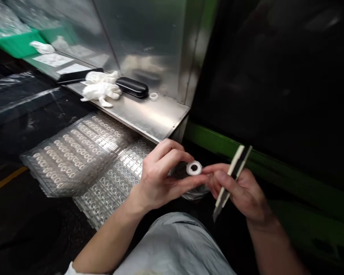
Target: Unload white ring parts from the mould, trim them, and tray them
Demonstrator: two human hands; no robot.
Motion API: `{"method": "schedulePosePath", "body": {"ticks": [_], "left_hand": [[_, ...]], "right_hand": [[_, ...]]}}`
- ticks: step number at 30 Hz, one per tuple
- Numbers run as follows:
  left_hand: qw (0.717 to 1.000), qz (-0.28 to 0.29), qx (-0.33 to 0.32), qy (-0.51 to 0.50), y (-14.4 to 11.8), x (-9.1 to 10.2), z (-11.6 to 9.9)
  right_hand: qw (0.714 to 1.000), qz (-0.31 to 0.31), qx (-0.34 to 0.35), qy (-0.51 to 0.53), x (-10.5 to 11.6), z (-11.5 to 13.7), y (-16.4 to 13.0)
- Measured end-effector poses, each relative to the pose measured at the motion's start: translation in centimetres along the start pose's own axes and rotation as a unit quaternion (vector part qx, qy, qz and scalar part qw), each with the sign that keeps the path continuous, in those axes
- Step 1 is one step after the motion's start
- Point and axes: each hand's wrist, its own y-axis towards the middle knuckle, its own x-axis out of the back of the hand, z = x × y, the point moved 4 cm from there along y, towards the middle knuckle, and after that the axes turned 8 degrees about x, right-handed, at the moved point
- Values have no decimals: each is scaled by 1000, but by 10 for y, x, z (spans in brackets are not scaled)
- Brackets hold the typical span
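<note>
Inspection or trimming step, by the look of it: white ring [194,168] pinched at its edge by the left hand [157,177], thumb and forefinger fingers [174,156] pressed together on it, held in the air between both hands, above the lap. Right hand [242,191] just beside, fingertips near the ring's other edge, remaining fingers curled shut around a slim knife [232,179], blade tip pointing down and toward the body. Next move, judged from this: steadying the ring, turning the blade up to its rim, keeping the left thumb out of the blade's path.

Below and left, two clear blister trays [74,152] of similar rings, overlapping, on a dark table [31,229]. Behind them a steel shelf [149,114] carrying white gloves [101,88], a black case [132,87], a loose ring [153,96], paper labels. Green bins [15,44] far left; green machine frame [275,168] at right, dark beyond.
</note>
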Motion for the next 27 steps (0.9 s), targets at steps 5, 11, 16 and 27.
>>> {"method": "schedulePosePath", "body": {"ticks": [5,11,16,27], "left_hand": [[999,-21,35,-11,-19,-36,-16],[997,-48,61,-5,-26,-41,-17],[950,17,221,-220,-37,-39,-4],[892,-10,241,-383,-62,-34,8]], "right_hand": [[986,32,-16,162,-10,12,-2],[980,43,-37,188,-8,-1,-7],[967,71,-39,240,-16,0,2],[967,74,-69,235,-41,-2,15]]}}
